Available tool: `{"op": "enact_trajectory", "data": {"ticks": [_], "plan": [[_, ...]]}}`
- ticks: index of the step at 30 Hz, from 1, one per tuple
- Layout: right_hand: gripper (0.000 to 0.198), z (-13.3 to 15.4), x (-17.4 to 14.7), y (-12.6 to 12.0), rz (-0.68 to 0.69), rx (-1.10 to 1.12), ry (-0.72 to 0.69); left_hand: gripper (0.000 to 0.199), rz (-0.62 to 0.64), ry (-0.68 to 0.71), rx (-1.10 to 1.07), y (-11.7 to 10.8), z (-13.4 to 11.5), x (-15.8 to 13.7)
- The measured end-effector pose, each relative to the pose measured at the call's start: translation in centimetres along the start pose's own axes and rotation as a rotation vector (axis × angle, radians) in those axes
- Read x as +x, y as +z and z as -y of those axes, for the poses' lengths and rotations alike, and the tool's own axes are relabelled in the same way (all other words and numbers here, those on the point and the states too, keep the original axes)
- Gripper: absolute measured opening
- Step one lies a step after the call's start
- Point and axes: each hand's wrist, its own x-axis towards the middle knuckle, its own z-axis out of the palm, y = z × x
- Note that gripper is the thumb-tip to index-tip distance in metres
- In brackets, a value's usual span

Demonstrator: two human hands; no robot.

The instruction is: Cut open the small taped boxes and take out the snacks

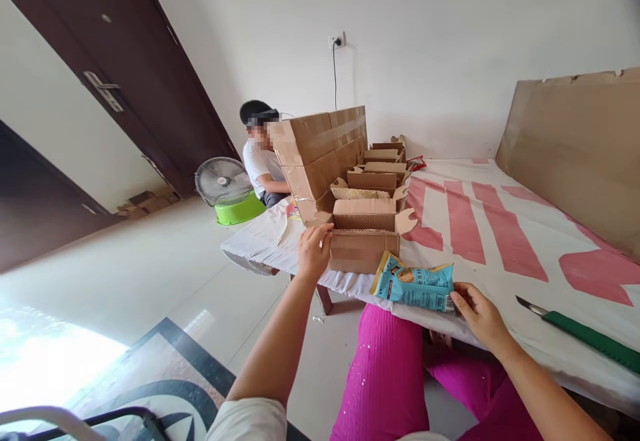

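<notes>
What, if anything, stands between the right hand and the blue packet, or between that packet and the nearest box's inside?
Nothing visible separates the right hand from the blue packet: they touch. Between packet and inside stands the front wall of the nearest box.

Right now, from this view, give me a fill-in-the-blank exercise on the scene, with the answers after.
1. The right hand holds a snack packet that is mostly ____.
2. The left hand touches an open box made of ____.
3. The utility knife on the table has a ____ handle.
Missing words: blue; cardboard; green.
</notes>
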Motion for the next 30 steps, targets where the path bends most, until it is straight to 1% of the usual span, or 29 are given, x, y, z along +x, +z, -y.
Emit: {"op": "enact_trajectory", "data": {"ticks": [3, 7, 10, 12, 14, 16, 19, 23, 25, 30], "plan": [[0.044, 0.0, 0.0, 0.0, -0.013, -0.011, -0.007, 0.021, 0.021, -0.041, -0.011, 0.4, 0.5, 2.1], [0.043, -0.2, -0.1, 0.0, -0.004, -0.001, -0.015, 0.017, 0.073, -0.093, -0.028, 1.6, 1.1, 3.0], [0.05, -0.4, -0.1, 0.2, 0.026, -0.039, -0.026, 0.01, 0.093, -0.117, -0.047, 2.3, 1.5, 2.8], [0.056, -0.3, -0.1, 0.4, 0.018, -0.143, -0.017, 0.009, 0.086, -0.127, -0.061, 2.5, 1.6, 2.6], [0.055, 0.1, 0.0, 0.9, -0.007, -0.251, -0.001, 0.01, 0.074, -0.134, -0.074, 2.7, 1.7, 2.4], [0.051, 1.0, 0.2, 1.7, -0.022, -0.306, -0.003, 0.01, 0.065, -0.141, -0.086, 2.7, 1.7, 2.2], [0.048, 2.5, 0.6, 3.3, -0.034, -0.304, -0.032, 0.011, 0.056, -0.15, -0.106, 2.8, 1.8, 2.1], [0.046, 3.6, 0.8, 4.9, -0.025, -0.252, -0.051, 0.02, 0.044, -0.172, -0.141, 2.6, 2.0, 1.9], [0.044, 3.6, 0.5, 5.2, 0.001, -0.23, -0.065, 0.023, 0.043, -0.19, -0.163, 2.5, 2.1, 1.7], [0.032, 3.4, -0.4, 5.0, 0.041, -0.224, -0.11, 0.025, 0.056, -0.256, -0.245, 2.3, 2.6, 1.7]]}}
